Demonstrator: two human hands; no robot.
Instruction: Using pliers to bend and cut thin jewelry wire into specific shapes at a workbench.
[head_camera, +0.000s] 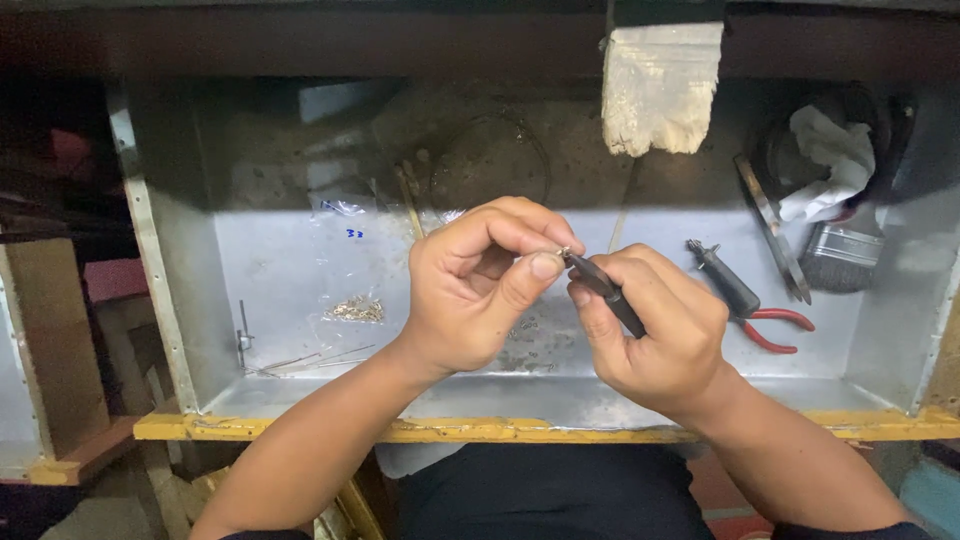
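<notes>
1. Left hand (470, 290), frame centre, pinches a tiny metal piece (563, 252) between closed fingers.
2. Right hand (655, 330) grips dark pliers (605, 290); their axis slants up-left, tip touching the piece.

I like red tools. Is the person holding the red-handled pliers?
No, the red-handled pliers lie on the metal tray, while the right hand grips a dark tool.

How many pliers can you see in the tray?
2. One pair of black pliers is in the right hand, its tip meeting the left hand. Red-handled pliers lie in the metal tray. More may be hidden.
</notes>
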